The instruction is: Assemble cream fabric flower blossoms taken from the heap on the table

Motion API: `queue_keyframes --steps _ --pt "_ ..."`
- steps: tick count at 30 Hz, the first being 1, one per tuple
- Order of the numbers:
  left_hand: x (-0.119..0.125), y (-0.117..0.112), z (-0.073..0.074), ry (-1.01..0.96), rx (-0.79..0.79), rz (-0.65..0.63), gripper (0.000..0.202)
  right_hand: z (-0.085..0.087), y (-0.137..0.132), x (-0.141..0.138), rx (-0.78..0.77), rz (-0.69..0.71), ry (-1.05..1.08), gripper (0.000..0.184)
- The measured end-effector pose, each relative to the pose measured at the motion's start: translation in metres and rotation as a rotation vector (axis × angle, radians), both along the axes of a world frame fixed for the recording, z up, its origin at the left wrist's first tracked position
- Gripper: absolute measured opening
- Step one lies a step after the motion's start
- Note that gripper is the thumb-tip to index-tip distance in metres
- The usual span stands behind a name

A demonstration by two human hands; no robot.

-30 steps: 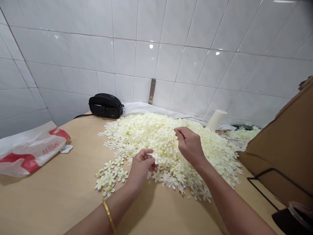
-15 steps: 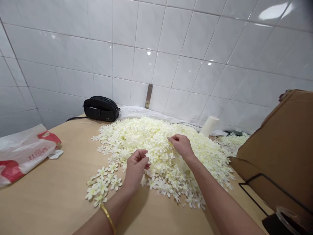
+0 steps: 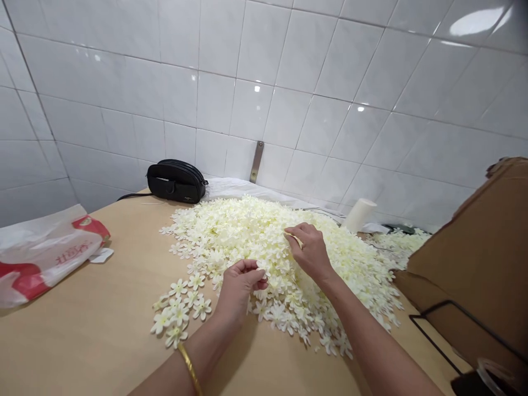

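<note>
A broad heap of small white artificial flowers (image 3: 247, 231) with pale yellow-green centres lies before me. My left hand (image 3: 245, 278) is at its near side, thumb and fingers pinched together, with white petals showing at the fingertips. Over the middle of the heap, my right hand (image 3: 309, 247) has thumb and index finger closed together at the tips. What it pinches, if anything, blends into the blossoms behind. Left of my left wrist, which wears a gold bangle (image 3: 188, 367), several loose flowers (image 3: 177, 313) lie in a small cluster on the table (image 3: 103, 319).
A black bag (image 3: 176, 181) stands at the back by the tiled wall. At the left lies a white and red plastic bag (image 3: 53, 258). A cream-coloured cylinder (image 3: 359, 214) leans behind the heap. Cardboard (image 3: 474, 258) and a black wire frame (image 3: 433, 308) occupy the right side.
The whole view has shifted slightly. My left hand is a little nearer the right one, and the right hand's fingers and thumb have spread into a wider curve with the tips still close.
</note>
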State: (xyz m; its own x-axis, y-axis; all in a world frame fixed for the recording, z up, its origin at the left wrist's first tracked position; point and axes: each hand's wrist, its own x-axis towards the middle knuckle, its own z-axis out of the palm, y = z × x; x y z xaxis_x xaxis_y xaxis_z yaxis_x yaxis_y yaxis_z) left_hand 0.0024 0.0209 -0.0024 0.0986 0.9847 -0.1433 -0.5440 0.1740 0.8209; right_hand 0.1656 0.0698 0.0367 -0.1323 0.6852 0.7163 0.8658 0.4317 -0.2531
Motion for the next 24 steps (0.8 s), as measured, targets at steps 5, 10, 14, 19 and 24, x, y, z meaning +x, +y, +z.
queue_keyframes --steps 5,10,14,19,24 --pt "0.002 -0.003 0.000 -0.042 -0.041 -0.055 0.017 -0.008 -0.046 -0.010 -0.012 0.113 0.230 0.017" --pt "0.006 -0.007 -0.002 -0.052 -0.043 -0.119 0.014 -0.027 -0.080 -0.023 -0.157 0.253 0.185 0.015" --pt "0.008 -0.008 -0.006 -0.094 0.011 -0.198 0.011 -0.039 -0.082 -0.024 -0.159 0.252 0.183 0.017" --pt "0.009 -0.007 -0.005 -0.127 -0.020 -0.245 0.011 -0.044 -0.081 -0.019 -0.149 0.259 0.125 0.018" --pt "0.010 -0.008 -0.003 -0.108 -0.053 -0.252 0.007 -0.047 -0.081 -0.017 -0.137 0.223 0.024 0.022"
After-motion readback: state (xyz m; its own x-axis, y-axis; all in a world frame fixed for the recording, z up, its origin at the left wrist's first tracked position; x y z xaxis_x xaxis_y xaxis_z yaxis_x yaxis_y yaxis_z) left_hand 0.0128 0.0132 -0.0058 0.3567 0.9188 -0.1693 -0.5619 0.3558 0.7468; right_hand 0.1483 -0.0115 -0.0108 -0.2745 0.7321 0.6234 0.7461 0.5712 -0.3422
